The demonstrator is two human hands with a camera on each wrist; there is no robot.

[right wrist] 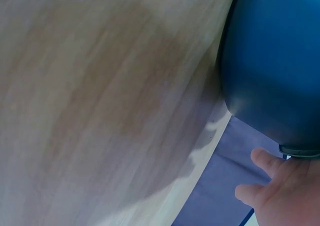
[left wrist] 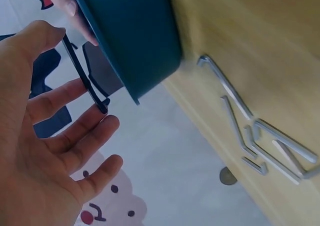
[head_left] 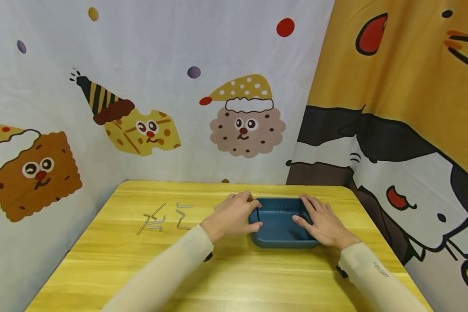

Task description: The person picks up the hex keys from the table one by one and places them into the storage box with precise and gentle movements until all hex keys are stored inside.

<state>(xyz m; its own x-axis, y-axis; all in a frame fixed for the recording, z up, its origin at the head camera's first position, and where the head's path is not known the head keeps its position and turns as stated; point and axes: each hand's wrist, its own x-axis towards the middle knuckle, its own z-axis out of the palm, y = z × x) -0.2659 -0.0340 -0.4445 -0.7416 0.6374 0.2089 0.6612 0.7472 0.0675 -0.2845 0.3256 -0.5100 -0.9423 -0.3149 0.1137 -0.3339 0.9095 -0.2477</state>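
A dark blue rectangular tray (head_left: 284,245) sits on the table in the head view. My left hand (head_left: 235,216) is at its left end and pinches a thin black hex key (left wrist: 80,71) between thumb and fingertips. In the left wrist view, this key is apart from the tray's outer wall (left wrist: 137,33). My right hand (head_left: 325,223) grips the tray's right side, thumb over the inside and fingers along the rim. The right wrist view shows part of that hand (right wrist: 287,188) beside the tray (right wrist: 275,61); the thumb is hidden there.
Several silver hex keys (head_left: 154,222) lie loose on the left of the wooden table (head_left: 234,281). One bent key (left wrist: 227,86) lies nearest the tray in the left wrist view. A printed cloth (head_left: 160,52) hangs behind the table, and a yellow one (head_left: 413,78) at the right.
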